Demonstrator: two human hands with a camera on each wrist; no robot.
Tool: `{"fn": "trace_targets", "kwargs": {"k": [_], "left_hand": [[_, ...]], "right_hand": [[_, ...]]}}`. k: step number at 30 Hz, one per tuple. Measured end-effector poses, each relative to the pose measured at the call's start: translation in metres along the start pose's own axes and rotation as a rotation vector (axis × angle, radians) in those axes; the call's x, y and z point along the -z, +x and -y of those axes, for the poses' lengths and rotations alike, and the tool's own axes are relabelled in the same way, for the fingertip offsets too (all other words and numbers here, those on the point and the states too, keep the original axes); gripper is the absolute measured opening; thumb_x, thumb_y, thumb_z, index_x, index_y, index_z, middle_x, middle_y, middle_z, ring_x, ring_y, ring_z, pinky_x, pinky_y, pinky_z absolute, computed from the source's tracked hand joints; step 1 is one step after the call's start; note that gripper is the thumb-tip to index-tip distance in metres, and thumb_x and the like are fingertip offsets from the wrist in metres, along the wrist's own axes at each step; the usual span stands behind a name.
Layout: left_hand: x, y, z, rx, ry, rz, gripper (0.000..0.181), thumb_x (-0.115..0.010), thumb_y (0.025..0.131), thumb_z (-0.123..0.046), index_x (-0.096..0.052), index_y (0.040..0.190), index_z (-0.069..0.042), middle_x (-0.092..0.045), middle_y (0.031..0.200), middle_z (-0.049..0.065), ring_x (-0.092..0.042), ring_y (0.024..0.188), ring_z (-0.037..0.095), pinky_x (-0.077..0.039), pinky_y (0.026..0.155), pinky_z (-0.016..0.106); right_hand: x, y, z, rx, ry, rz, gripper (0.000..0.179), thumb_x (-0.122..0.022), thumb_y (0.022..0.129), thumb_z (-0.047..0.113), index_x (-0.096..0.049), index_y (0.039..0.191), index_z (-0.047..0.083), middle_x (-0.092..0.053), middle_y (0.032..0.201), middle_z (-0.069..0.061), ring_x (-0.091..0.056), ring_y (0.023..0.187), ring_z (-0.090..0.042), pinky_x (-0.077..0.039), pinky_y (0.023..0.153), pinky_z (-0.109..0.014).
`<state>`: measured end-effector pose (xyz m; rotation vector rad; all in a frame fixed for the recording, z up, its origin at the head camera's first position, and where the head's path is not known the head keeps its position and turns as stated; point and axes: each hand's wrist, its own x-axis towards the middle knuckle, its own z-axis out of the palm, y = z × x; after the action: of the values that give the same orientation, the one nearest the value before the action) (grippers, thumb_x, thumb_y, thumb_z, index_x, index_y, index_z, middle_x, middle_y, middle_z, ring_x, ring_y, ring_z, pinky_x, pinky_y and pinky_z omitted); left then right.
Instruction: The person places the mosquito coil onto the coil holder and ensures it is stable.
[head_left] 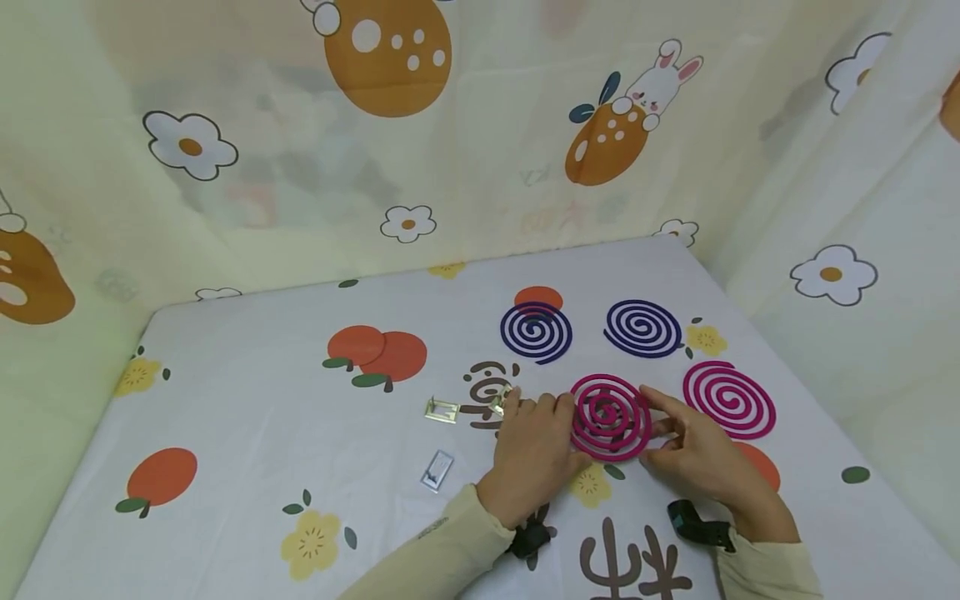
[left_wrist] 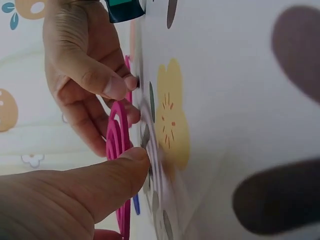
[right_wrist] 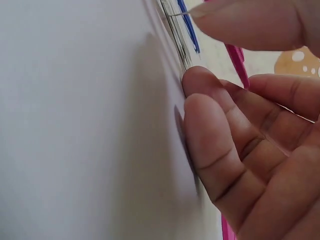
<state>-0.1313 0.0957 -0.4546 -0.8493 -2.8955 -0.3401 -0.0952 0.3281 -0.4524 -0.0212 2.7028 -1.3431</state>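
Note:
A pink mosquito coil point(head_left: 610, 417) is raised a little above the tablecloth between the two hands. My left hand point(head_left: 534, 454) pinches its left edge, with the thumb on the near side in the left wrist view. At the opposite edge, the thumb and index finger of my right hand point(head_left: 701, 454) span the coil, the other fingers curled beneath. A gold-coloured metal coil stand point(head_left: 499, 402) lies by the left fingertips, partly covered. Further left are another gold-coloured stand point(head_left: 442, 410) and a silver stand point(head_left: 437, 471).
Two dark blue coils, one left point(head_left: 536, 332) and one right point(head_left: 642, 328), lie farther back. A second pink coil point(head_left: 729, 400) lies flat beyond the right hand. The patterned tablecloth point(head_left: 240, 400) meets a curtain point(head_left: 480, 167) at the back.

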Motion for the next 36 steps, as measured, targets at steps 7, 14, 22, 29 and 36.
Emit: {"fn": "trace_targets", "kwargs": {"k": [7,14,22,29,36], "left_hand": [[-0.004,0.003,-0.005,0.001,0.047,-0.012,0.072,-0.084,0.082,-0.057,-0.064,0.136,-0.014,-0.070,0.120,0.001,-0.068,0.107,0.022,-0.038,0.117,0.053],[-0.004,0.003,-0.007,0.008,0.066,0.019,0.072,-0.082,0.083,-0.059,-0.063,0.139,-0.017,-0.069,0.123,0.001,-0.067,0.110,0.022,-0.038,0.117,0.052],[0.020,-0.010,0.009,-0.008,-0.020,0.085,0.073,-0.074,0.091,-0.059,-0.056,0.149,-0.017,-0.064,0.137,0.001,-0.062,0.124,0.023,-0.036,0.120,0.051],[0.056,-0.035,0.061,0.026,-0.099,-0.010,0.066,-0.074,0.093,-0.053,-0.059,0.144,-0.013,-0.066,0.134,0.008,-0.061,0.125,0.028,-0.042,0.113,0.050],[0.062,-0.073,0.120,0.141,-0.133,0.002,0.045,-0.088,0.082,-0.043,-0.075,0.110,-0.009,-0.063,0.087,0.001,-0.055,0.076,0.017,-0.048,0.073,0.036]], "right_hand": [[0.002,-0.003,-0.008,0.011,0.021,-0.025,0.084,-0.079,0.082,-0.006,-0.041,0.157,-0.002,-0.053,0.148,-0.029,-0.065,0.100,-0.021,-0.056,0.072,-0.023],[0.004,-0.007,-0.014,0.042,0.055,-0.062,0.079,-0.074,0.087,-0.007,-0.040,0.157,-0.003,-0.055,0.144,-0.031,-0.067,0.094,-0.010,-0.055,0.074,-0.021],[0.011,-0.007,-0.016,-0.005,0.013,-0.183,0.071,-0.072,0.100,0.017,-0.037,0.161,0.007,-0.059,0.140,-0.026,-0.061,0.095,0.002,-0.057,0.072,-0.020],[0.037,-0.005,-0.016,-0.129,-0.093,-0.312,0.070,-0.064,0.104,0.035,-0.036,0.161,0.006,-0.054,0.143,-0.031,-0.060,0.118,-0.039,-0.052,0.069,-0.014],[0.082,0.007,-0.038,-0.334,-0.303,-0.307,0.081,-0.061,0.103,0.041,-0.028,0.159,-0.008,-0.041,0.142,-0.044,-0.044,0.121,-0.062,-0.059,0.079,-0.061]]}}
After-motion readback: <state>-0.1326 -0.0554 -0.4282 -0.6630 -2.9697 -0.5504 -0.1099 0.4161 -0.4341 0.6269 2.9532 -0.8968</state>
